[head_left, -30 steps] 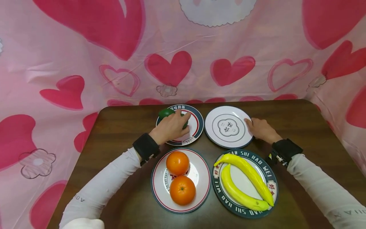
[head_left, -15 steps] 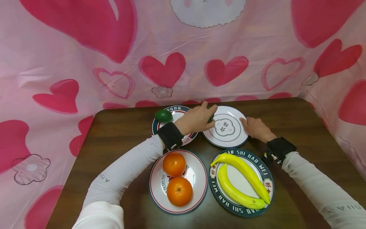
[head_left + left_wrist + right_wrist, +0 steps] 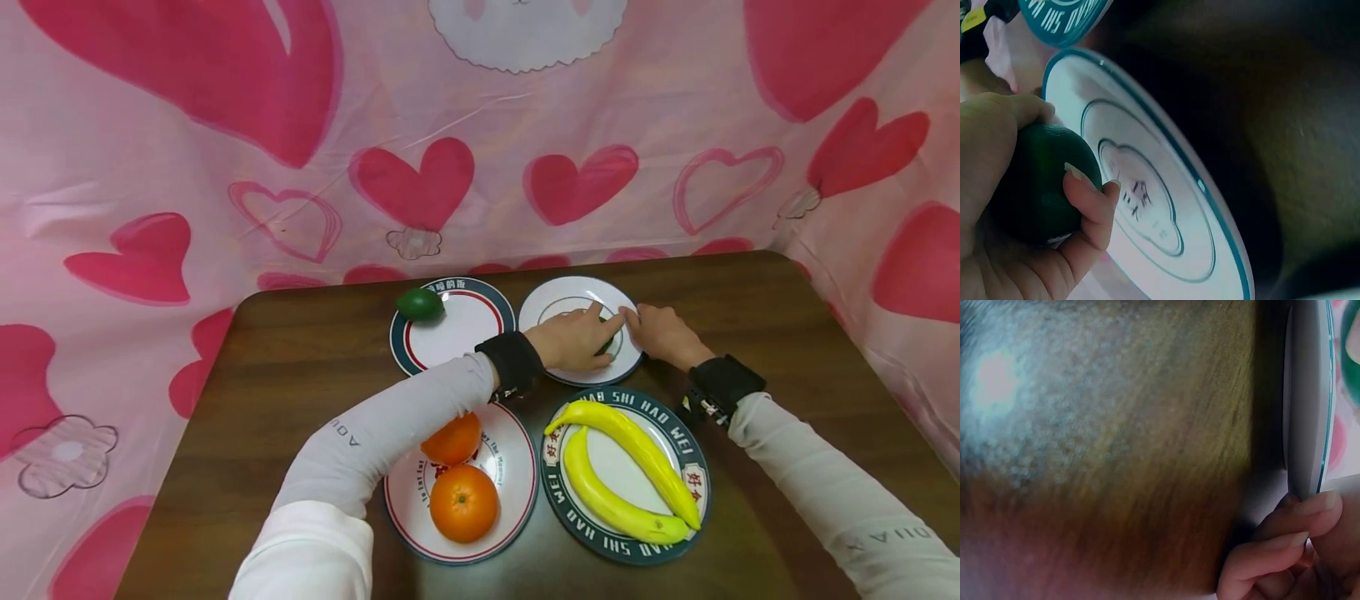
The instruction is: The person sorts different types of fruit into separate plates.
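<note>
In the head view my left hand (image 3: 572, 340) is over the white plate (image 3: 542, 302) at the back right. Its thumb and fingers curl around a dark green, rounded fruit (image 3: 1041, 187), which hovers close to the plate's printed centre in the left wrist view. My right hand (image 3: 663, 336) grips the same plate's right rim, with fingers tucked under the edge (image 3: 1310, 444) in the right wrist view. A second dark green oval fruit (image 3: 420, 305) lies on the far left side of a blue-rimmed plate (image 3: 468, 329), left of my left hand.
Two oranges (image 3: 463, 503) sit on a red-lined plate (image 3: 517, 487) at front left, partly behind my left sleeve. Beside it, two bananas (image 3: 611, 500) lie on a dark-rimmed plate (image 3: 573, 525). The wooden table (image 3: 285, 358) meets a pink heart-patterned cloth (image 3: 450, 75).
My left hand has carried one green fruit rightward from the blue-rimmed plate to over the white plate. My right hand has kept its hold on the rim. The head view has shifted slightly.
</note>
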`<state>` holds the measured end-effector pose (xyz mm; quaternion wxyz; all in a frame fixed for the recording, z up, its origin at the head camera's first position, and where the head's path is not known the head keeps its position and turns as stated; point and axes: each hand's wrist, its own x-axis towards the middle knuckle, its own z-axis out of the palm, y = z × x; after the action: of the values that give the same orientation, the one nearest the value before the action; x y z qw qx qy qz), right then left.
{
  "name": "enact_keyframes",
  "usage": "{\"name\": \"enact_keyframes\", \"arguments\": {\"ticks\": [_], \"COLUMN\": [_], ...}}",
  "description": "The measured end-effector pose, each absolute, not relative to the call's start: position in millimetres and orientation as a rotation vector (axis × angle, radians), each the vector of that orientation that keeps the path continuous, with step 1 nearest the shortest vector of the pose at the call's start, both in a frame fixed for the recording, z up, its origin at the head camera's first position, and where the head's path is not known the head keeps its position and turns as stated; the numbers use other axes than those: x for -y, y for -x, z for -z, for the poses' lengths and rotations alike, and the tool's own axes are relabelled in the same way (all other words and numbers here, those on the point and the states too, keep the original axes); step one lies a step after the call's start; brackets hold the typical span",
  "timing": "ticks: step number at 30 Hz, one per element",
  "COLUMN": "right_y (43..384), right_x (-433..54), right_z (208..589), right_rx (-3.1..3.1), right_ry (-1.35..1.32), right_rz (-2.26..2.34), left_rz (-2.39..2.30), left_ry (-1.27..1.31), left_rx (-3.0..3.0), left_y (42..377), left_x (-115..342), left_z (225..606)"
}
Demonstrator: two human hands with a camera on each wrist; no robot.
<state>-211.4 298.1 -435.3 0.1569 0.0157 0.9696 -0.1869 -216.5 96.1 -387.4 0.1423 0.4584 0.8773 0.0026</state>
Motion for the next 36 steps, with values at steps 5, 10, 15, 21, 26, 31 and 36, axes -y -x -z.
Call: {"name": "enact_keyframes", "arguments": {"ticks": [5, 10, 15, 21, 26, 31, 36], "right_y": [211.8, 211.2, 210.2, 210.0, 210.2, 209.7, 207.3], "right_x": [-297.6, -296.5, -297.5, -299.7, -296.4, -294.7, -295.2], "right_z": [435.5, 432.5, 431.2, 435.5, 434.3, 431.1, 429.5], "right_rx": [-2.780, -2.797, -2.793, -2.827, -2.821, -2.798, -2.802], "right_ry": [-0.043, -0.021, -0.034, 0.022, 0.015, -0.012, -0.009], "right_rz": [0.541, 0.536, 0.520, 0.532, 0.542, 0.521, 0.525], "left_rz": [0.001, -0.011, -0.001, 0.052, 0.021, -0.088, -0.158], "left_ry": [-1.349, -1.343, -1.349, -1.377, -1.357, -1.285, -1.228], "left_rx": [-2.510, -2.514, -2.483, -2.494, -2.498, -2.518, -2.622], "left_y": [213.8, 212.1, 208.5, 206.4, 209.2, 219.0, 232.2], "left_x": [-101.6, -104.9, -108.9, -110.4, -104.0, -87.1, -55.6], "left_z": [392.7, 394.3, 399.2, 404.4, 397.5, 384.1, 362.6]}}
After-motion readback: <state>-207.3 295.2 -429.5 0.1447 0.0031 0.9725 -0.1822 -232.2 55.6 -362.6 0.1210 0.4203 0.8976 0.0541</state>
